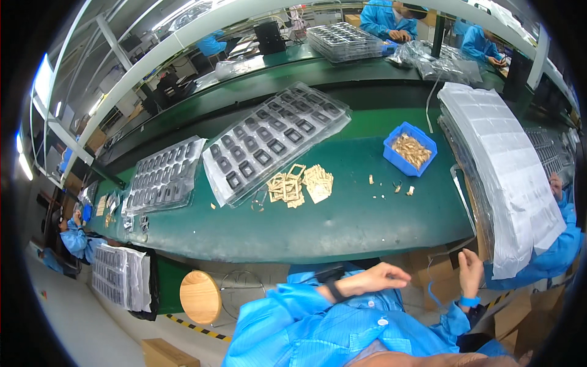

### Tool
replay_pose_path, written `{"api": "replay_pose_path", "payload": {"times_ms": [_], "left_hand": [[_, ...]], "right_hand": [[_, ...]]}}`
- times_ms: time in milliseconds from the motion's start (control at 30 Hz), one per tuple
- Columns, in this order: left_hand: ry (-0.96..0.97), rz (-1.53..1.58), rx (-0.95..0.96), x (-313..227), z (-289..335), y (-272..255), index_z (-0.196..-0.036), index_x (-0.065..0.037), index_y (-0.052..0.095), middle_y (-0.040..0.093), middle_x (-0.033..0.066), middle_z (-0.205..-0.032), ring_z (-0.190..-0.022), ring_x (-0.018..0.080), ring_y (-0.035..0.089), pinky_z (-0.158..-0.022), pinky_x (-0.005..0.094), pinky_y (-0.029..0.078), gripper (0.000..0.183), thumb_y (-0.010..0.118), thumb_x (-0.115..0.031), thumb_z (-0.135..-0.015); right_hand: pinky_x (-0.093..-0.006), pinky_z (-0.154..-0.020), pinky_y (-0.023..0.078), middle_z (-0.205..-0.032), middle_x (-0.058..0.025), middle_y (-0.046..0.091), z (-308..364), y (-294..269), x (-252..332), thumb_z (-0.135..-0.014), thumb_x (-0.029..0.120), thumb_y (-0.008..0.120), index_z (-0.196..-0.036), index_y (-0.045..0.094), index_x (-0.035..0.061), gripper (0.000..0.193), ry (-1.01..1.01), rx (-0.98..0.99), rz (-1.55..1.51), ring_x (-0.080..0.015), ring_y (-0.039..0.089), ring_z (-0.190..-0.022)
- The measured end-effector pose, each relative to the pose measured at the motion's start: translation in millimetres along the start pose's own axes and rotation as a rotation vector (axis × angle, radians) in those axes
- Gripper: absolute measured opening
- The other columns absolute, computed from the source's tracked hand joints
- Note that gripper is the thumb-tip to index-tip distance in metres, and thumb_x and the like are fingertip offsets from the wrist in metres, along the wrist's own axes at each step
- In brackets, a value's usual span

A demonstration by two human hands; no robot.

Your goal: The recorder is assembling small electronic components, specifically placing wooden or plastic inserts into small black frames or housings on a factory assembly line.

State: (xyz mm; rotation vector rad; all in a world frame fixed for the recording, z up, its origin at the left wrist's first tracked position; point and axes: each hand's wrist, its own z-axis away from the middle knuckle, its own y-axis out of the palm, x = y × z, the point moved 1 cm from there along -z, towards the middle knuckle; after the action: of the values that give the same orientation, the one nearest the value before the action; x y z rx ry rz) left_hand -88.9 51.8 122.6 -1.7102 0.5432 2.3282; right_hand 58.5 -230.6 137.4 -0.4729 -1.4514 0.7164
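Observation:
My left hand (379, 277) is raised over my lap, its fingers stretched toward the right and nothing visible in them. Opposite it, my right hand (470, 273) is held up by the table's near right edge, fingers loosely bent and no object showing. A blue band with a cord (469, 301) circles my right wrist. Neither hand touches the green table (342, 226). On it lie two piles of tan rectangular frames (285, 188), beside a clear tray (273, 136) of black frames. A blue bin (408, 148) holds small tan pieces.
Stacked trays under white sheets (498, 165) rise on the right, next to a co-worker's blue sleeve (559, 248). Another black-frame tray (163, 174) lies left. A few loose bits (397, 187) are scattered near the bin. A round wooden stool (200, 297) and cardboard boxes (437, 278) stand below.

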Motion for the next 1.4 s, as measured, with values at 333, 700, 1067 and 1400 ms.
{"api": "replay_pose_path", "payload": {"times_ms": [333, 700, 1067, 1400], "left_hand": [[0.363, -1.283, -1.143, -183, 89, -232, -0.102, -0.002, 0.075, 0.072, 0.0195, -0.101, -0.094, 0.038, 0.069, -0.083, 0.0434, 0.055, 0.02, 0.069, -0.016, -0.089], [0.007, -1.438, -1.07, -125, -48, -390, -0.103, -0.008, 0.068, 0.071, 0.0103, -0.107, -0.108, 0.0299, 0.061, -0.084, 0.0511, 0.051, 0.021, 0.065, -0.024, -0.088], [0.47, -1.171, -1.259, -165, -8, -402, -0.108, -0.003, 0.073, 0.07, 0.0199, -0.093, -0.085, 0.0372, 0.068, -0.077, 0.0417, 0.054, 0.025, 0.073, -0.011, -0.085], [0.096, -0.079, -0.688, -97, 173, -183, -0.119, 0.003, 0.07, 0.072, 0.0083, -0.099, -0.083, 0.0124, 0.066, -0.065, 0.0279, 0.058, 0.024, 0.063, -0.01, -0.1]], "right_hand": [[-0.0409, -0.08, 0.052, -0.094, -0.0148, 0.07, -67, 102, 359, -0.09, 0.015, 0.069, -0.097, 0.073, 0.0028, 0.014, -1.158, -0.028, -0.256, -0.0336, 0.066, -0.091], [-0.0485, -0.085, 0.051, -0.104, -0.0127, 0.073, -254, 350, 391, -0.081, 0.02, 0.067, -0.11, 0.062, 0.008, 0.032, -0.927, 0.016, 0.348, -0.0331, 0.063, -0.106], [-0.048, -0.087, 0.051, -0.104, -0.0155, 0.065, -237, 312, 423, -0.09, 0.018, 0.067, -0.117, 0.063, 0.0031, 0.032, -0.852, -0.164, 0.052, -0.0372, 0.06, -0.104], [-0.0413, -0.082, 0.051, -0.098, -0.0126, 0.062, -57, 144, 312, -0.093, 0.012, 0.065, -0.111, 0.069, 0.0039, 0.02, -1.053, 0.363, -0.106, -0.0339, 0.063, -0.094]]}}
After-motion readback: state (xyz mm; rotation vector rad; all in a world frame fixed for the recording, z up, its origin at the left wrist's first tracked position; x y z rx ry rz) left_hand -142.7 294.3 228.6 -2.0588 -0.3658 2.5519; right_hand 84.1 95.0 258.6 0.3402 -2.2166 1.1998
